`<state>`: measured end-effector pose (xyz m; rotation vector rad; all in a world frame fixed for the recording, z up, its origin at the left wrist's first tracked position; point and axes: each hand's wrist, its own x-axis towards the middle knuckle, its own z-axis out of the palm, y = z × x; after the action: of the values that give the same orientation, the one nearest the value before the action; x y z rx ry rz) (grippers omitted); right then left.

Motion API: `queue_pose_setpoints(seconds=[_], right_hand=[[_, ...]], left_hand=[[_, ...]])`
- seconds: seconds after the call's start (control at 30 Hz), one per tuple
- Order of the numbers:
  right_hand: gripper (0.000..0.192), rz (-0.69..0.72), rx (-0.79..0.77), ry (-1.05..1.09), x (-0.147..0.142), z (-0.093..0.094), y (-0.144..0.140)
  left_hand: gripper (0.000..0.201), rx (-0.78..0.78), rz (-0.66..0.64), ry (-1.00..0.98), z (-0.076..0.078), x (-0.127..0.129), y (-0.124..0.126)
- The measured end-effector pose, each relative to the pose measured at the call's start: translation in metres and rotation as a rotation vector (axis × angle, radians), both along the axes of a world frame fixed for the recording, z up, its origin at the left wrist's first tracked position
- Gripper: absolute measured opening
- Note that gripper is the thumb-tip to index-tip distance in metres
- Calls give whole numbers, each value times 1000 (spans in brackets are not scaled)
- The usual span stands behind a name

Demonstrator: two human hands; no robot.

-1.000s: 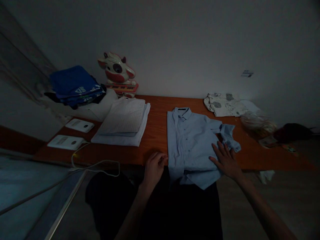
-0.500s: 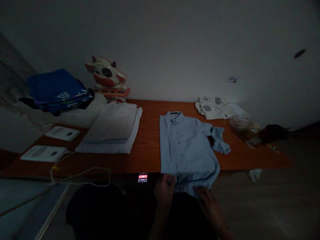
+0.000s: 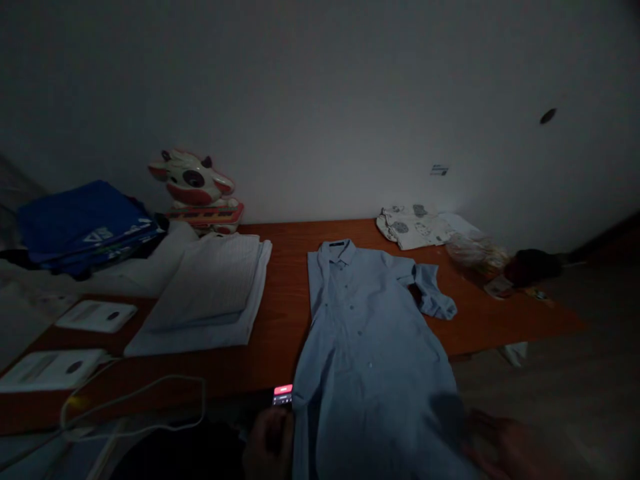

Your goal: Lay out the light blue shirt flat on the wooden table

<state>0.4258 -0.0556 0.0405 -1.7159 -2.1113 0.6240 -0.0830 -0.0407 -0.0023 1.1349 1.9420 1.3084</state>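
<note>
Both hands sit low at the near edge of the frame, and it's pretty dark down there. The left hand is curled at the near-left hem of the light blue button-up shirt, fingers pinched on the fabric edge as far as I can make out. The right hand is at the shirt's near-right corner, knuckles up, but it's too blurry to tell whether it's gripping or just resting.

The shirt lies front-up on the orange-brown wooden table, long axis running near to far, collar pointing at the far wall, bottom half draped over the near edge. Its right sleeve is folded across near the shoulder.

A small lit phone screen glows just left of the hem. A folded white shirt stack sits further left.
</note>
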Motion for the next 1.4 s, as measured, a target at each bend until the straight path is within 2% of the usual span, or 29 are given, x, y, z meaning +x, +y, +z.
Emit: queue_pose_setpoints(seconds=[0.07, 0.1, 0.17, 0.23, 0.3, 0.37, 0.43, 0.53, 0.6, 0.67, 0.77, 0.87, 0.93, 1.0, 1.07, 1.13, 1.23, 1.3, 1.37, 1.4], right_hand=[[27, 62, -44, -2, -23, 10, 20], [32, 87, -44, 0, -38, 14, 34], [40, 85, 39, 23, -68, 24, 74], [45, 97, 121, 77, -97, 33, 128], [54, 61, 171, 160, -124, 41, 190], [54, 19, 185, 224, -144, 42, 249], [49, -22, 241, 217, -154, 34, 293], [46, -57, 329, 172, -152, 8, 328], [45, -53, 346, 173, -144, -10, 336], [43, -34, 350, 186, -138, -22, 338], [40, -1, 354, 200, -134, -25, 340], [38, 13, 353, 218, -134, -23, 341], [39, 9, 349, 225, -134, -23, 341], [40, 1, 343, 225, -133, -24, 342], [41, -6, 346, 220, -131, -27, 343], [40, -6, 363, 217, -128, -27, 347], [38, -6, 425, 221, -130, -17, 347], [36, -37, 507, 228, -139, -4, 329], [31, -78, 549, 283, -160, 7, 287], [27, -79, 522, 339, -176, 9, 257]], left_hand=[[41, 128, 15, 101, 12, 12, 1], [31, 188, -55, 119, 22, 21, 4], [19, 262, -352, 162, 47, 45, 20], [19, 255, -673, 225, 70, 69, 51], [28, 219, -793, 288, 83, 88, 93], [40, 220, -798, 368, 83, 96, 138], [50, 188, -736, 467, 71, 90, 176], [54, 102, -544, 618, 43, 58, 211], [53, 90, -413, 691, 26, 29, 217], [52, 100, -360, 728, 17, 7, 211], [49, 119, -315, 749, 23, -4, 194], [36, 168, -262, 774, 48, 9, 184], [26, 200, -344, 765, 65, 22, 181], [15, 186, -487, 722, 74, 34, 175], [9, 119, -572, 672, 77, 46, 161], [18, 47, -546, 619, 73, 56, 142], [11, -16, -473, 480, 62, 69, 111], [16, -27, -442, 330, 56, 74, 97], [15, -8, -401, 102, 54, 74, 94], [11, 10, -362, -45, 56, 73, 96]])
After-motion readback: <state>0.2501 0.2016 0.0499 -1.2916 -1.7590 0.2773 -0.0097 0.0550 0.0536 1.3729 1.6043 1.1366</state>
